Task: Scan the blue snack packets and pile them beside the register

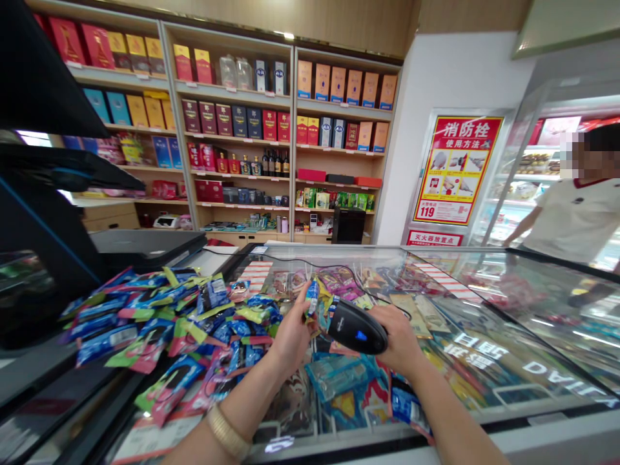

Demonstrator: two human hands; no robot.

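Note:
My left hand (293, 329), with a gold bracelet on the wrist, is closed on a small blue snack packet (312, 296) above the glass counter. Right beside it, my right hand (398, 336) grips a black handheld scanner (357, 327), whose head points at the packet. A blue light shows on the scanner's body. A large pile of blue, pink and green packets (179, 323) lies to the left of my hands. Another blue packet (407, 403) rests on the glass, partly behind my right forearm.
A black checkout terminal (43, 213) stands at the left. The glass-topped display case (465, 400) spans the front and right, with a cable across it. Shelves of boxes (242, 142) line the back wall. A person in a white shirt (571, 216) stands at the right.

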